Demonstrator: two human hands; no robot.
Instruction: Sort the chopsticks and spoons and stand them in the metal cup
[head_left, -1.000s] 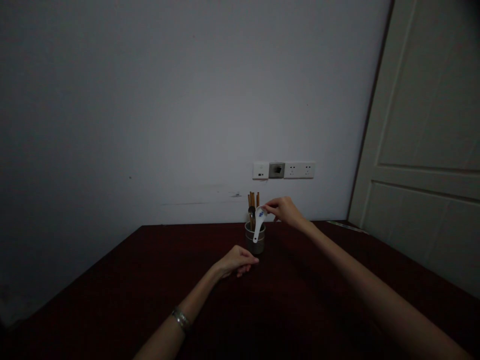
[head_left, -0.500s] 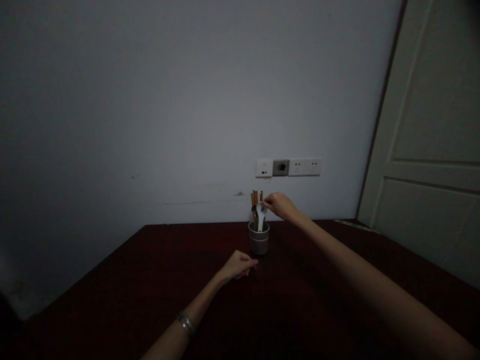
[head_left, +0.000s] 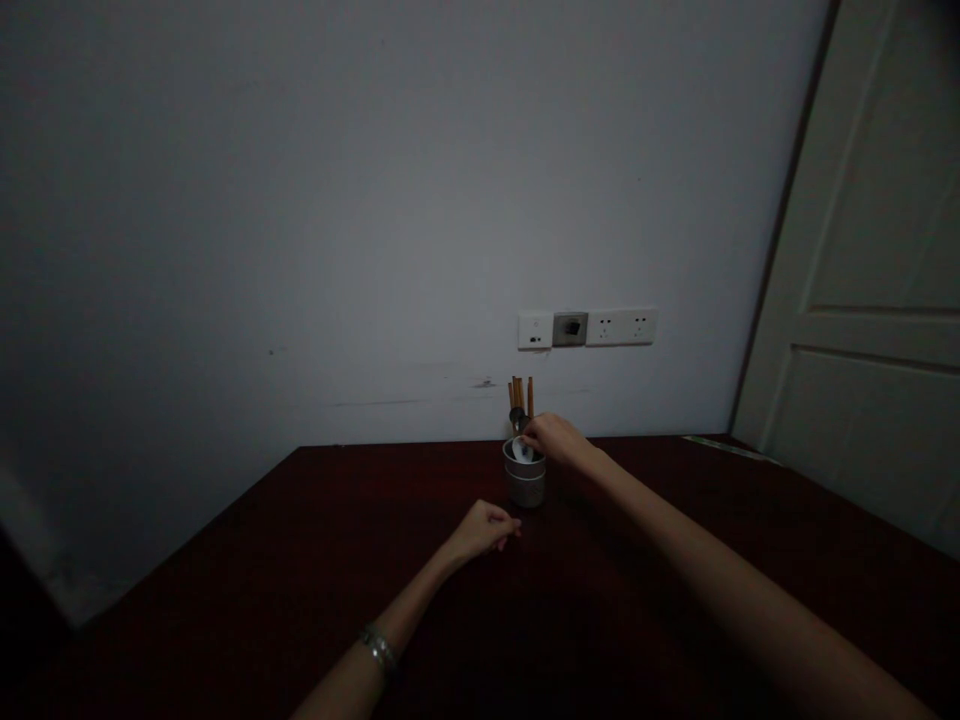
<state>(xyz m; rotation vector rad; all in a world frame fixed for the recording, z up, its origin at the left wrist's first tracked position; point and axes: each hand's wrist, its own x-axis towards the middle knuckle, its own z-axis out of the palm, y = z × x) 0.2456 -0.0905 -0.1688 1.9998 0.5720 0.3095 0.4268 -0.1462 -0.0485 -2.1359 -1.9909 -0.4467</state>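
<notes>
Now right hand [head_left: 553, 438], glossy white spoon [head_left: 523, 449], cylindrical cup [head_left: 525, 480]

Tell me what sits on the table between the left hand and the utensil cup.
Nothing: in the head view, only bare dark table separates the left hand from the utensil cup.

Dim room: dark red table [head_left: 225, 600], pale wall [head_left: 337, 200], sockets [head_left: 586, 328], white door [head_left: 877, 300].

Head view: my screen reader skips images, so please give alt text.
A right hand lowers a white spoon into a grey cup holding chopsticks on a dark red table. The left hand rests curled nearby.
</notes>
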